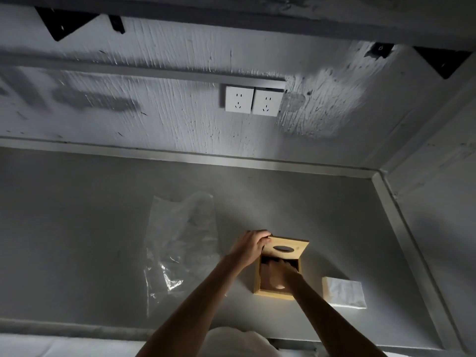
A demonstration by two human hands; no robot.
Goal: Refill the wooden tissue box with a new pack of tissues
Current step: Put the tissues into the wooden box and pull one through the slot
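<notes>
1. My left hand (251, 243) grips the far left corner of the wooden tissue box's lid (286, 249), fingers curled over its top edge, holding it tipped up and open.
2. My right hand (282, 275) is down inside the wooden tissue box (274, 294). Its fingers point into the cavity, but the shade in there keeps me from telling whether they are spread or closed on anything.
3. The lid stands tilted back from the box's far side, and I can see its dark oval slot (283, 248) facing me.
4. The box sits on the grey table (77, 253), toward the right half and nearer the front edge than the back wall.
5. Just right of the box, apart from it, a white stack of tissues (343, 292) lies flat on the table, close to the right edge.
6. Left of the box, a crumpled clear plastic wrapper (177, 248) is spread over the middle of the table, running from near the back toward the front. My left forearm crosses just beside its near right part.
7. Both forearms reach in from the front edge and hide the table's strip between them and part of the box's near wall.
8. On the rough white wall behind the table, two white sockets (252, 100) sit side by side, well clear of the work.
9. Black brackets (64, 24) show at the upper corners.
</notes>
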